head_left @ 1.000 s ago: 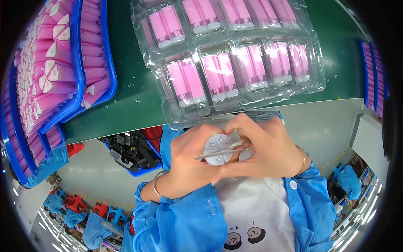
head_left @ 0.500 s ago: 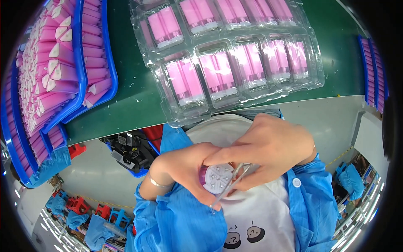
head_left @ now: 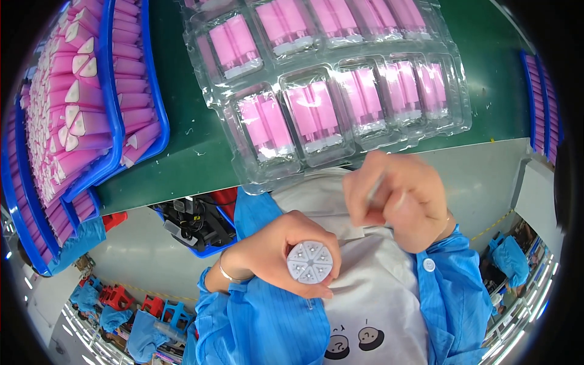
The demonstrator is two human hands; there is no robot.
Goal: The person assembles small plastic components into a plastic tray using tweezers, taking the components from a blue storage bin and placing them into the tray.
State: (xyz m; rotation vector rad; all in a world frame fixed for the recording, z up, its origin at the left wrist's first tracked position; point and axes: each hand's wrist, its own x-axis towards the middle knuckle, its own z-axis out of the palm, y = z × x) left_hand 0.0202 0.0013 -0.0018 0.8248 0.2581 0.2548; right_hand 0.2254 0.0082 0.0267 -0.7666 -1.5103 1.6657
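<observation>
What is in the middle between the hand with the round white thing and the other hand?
Only the person's white shirt shows between the left hand, which grips the round white part, and the right hand. The head view shows it.

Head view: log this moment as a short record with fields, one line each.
left hand: left hand wrapped around a round white segmented piece, its end face toward the camera
right hand: right hand closed on a thin grey tool, blurred, kind unclear
hands: apart, the right one higher
tray: clear blister tray with pink packs, on a green surface
left side: blue bins packed with pink tubes
clothing: blue coat sleeves, white shirt
</observation>
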